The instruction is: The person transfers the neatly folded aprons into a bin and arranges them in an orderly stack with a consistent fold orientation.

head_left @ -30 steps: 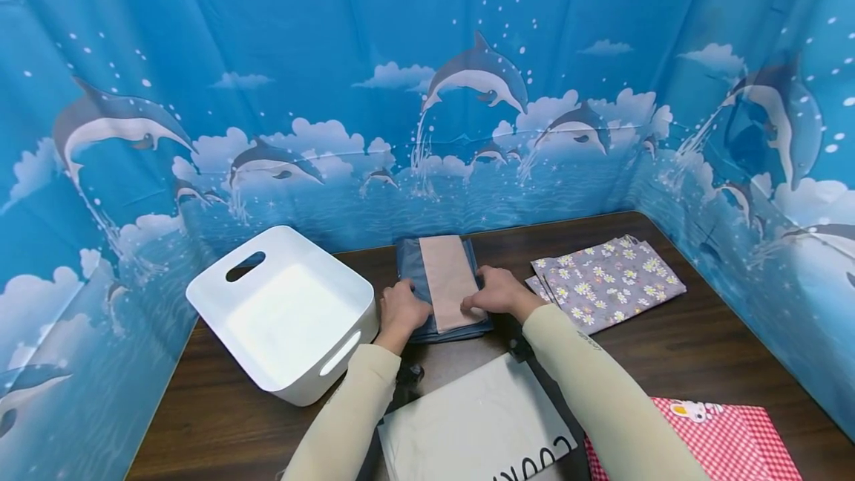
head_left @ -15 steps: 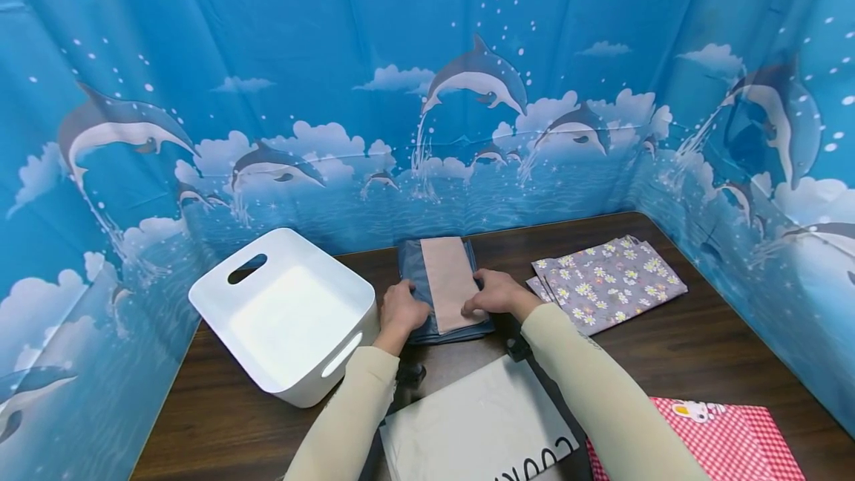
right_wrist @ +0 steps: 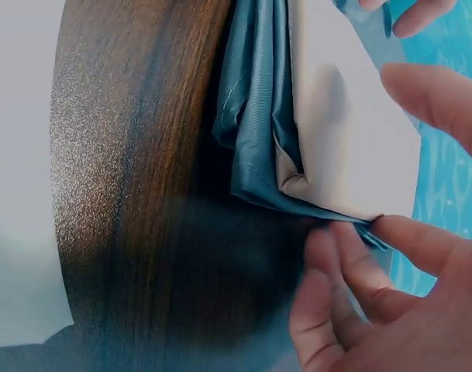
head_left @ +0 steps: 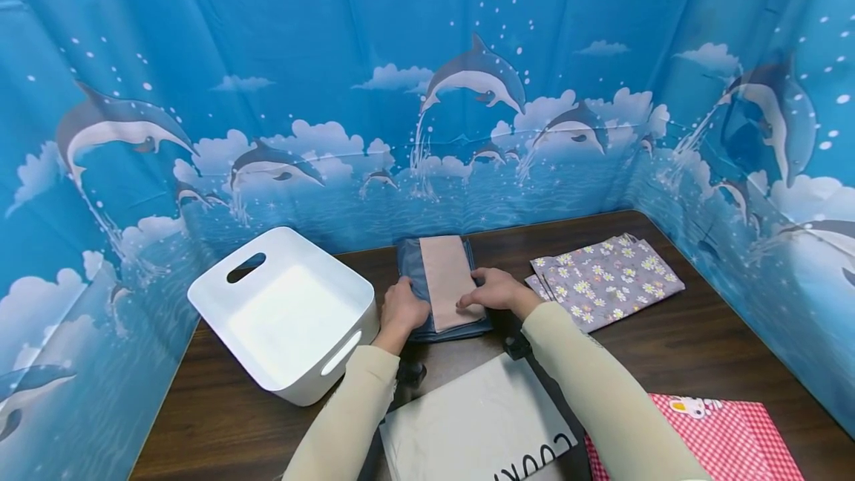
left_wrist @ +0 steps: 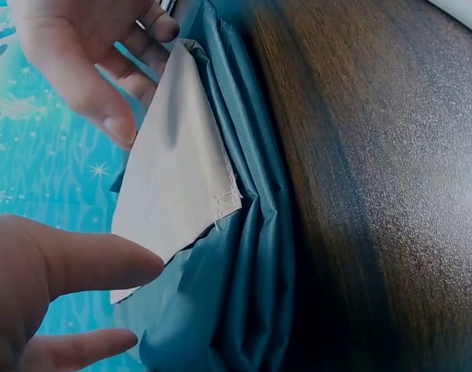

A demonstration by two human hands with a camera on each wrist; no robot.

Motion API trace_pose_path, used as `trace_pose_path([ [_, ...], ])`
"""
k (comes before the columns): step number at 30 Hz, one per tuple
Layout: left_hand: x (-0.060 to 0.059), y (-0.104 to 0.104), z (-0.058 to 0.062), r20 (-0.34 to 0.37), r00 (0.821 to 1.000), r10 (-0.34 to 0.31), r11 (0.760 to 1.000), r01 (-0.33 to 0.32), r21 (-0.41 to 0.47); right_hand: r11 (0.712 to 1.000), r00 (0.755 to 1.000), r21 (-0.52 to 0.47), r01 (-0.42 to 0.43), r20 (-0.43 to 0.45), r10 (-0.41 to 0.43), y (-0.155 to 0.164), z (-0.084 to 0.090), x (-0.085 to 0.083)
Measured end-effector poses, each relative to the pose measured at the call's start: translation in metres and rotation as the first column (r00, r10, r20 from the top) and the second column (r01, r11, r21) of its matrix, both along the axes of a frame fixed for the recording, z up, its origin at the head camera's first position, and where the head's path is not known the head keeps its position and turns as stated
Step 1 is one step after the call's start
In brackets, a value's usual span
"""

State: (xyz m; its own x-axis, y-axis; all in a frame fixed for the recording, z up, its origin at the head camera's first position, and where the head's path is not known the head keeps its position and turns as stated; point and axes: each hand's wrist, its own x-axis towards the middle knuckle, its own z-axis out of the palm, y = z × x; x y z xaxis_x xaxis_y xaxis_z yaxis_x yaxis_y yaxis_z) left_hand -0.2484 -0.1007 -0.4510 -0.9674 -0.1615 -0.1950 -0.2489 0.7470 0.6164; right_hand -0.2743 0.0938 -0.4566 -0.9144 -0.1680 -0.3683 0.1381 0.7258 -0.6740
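Nearest you: a pale grey bag (head_left: 467,421) with dark lettering lay at the table's near edge, between your sleeves, and a red checked cloth (head_left: 721,440) sat at the near right corner.
Table: the dark wood table (head_left: 701,340) carried everything.
Left hand: your left hand (head_left: 403,309) rested on the near left edge of the folded blue cloth (head_left: 410,266); from the left wrist view your thumb and fingers lay fairly straight beside it, relaxed rather than clamped.
Right hand: your right hand (head_left: 496,291) sat on the near right edge of the same bundle, fingertips on the pink cloth (head_left: 446,277); the right wrist view showed your fingers curled in, pinching the blue layers at the corner under the pink piece.
Bundle: the blue cloth lay folded in the middle of the table with the pink cloth flat on top, running away from you, both hands touching its near end.
Left of it: a white tub (head_left: 283,310) with handle slots stood just beside your left hand.
Right of it: a flowered cloth (head_left: 608,280) lay folded near your right hand.
Farthest: a blue dolphin backdrop (head_left: 427,80) stood around the table's far sides.
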Motion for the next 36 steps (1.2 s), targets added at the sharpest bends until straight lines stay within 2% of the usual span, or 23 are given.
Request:
trace_pose_path([
  [8,-0.006,-0.003,0.001,-0.034,0.998,0.061,0.997,-0.058,0.058,0.998,1.000,-0.065,0.016,0.021,-0.014,-0.004,0.006,-0.006],
  [16,-0.004,0.000,0.002,0.012,0.998,0.066,0.994,-0.067,0.082,0.994,0.998,-0.099,0.034,0.053,-0.029,-0.004,0.012,0.001],
  [20,-0.001,0.001,0.003,0.004,0.997,0.081,0.994,-0.081,0.072,0.991,0.996,-0.124,0.058,0.074,-0.049,-0.004,0.011,0.003],
  [23,0.000,0.001,0.003,-0.005,0.997,0.082,0.996,-0.081,0.043,0.974,0.989,-0.204,0.103,0.122,-0.079,-0.003,0.010,0.004],
  [27,0.000,0.000,0.003,0.001,0.996,0.094,0.995,-0.094,0.018,0.933,0.973,-0.316,0.169,0.203,-0.107,-0.001,0.009,0.004],
  [32,-0.001,-0.001,0.002,0.041,0.992,0.117,0.992,-0.119,0.048,0.912,0.963,-0.362,0.194,0.247,-0.107,-0.002,0.009,0.003],
  [36,-0.001,-0.001,0.004,0.050,0.992,0.116,0.988,-0.120,0.092,0.911,0.966,-0.370,0.182,0.242,-0.095,-0.003,0.008,0.001],
])
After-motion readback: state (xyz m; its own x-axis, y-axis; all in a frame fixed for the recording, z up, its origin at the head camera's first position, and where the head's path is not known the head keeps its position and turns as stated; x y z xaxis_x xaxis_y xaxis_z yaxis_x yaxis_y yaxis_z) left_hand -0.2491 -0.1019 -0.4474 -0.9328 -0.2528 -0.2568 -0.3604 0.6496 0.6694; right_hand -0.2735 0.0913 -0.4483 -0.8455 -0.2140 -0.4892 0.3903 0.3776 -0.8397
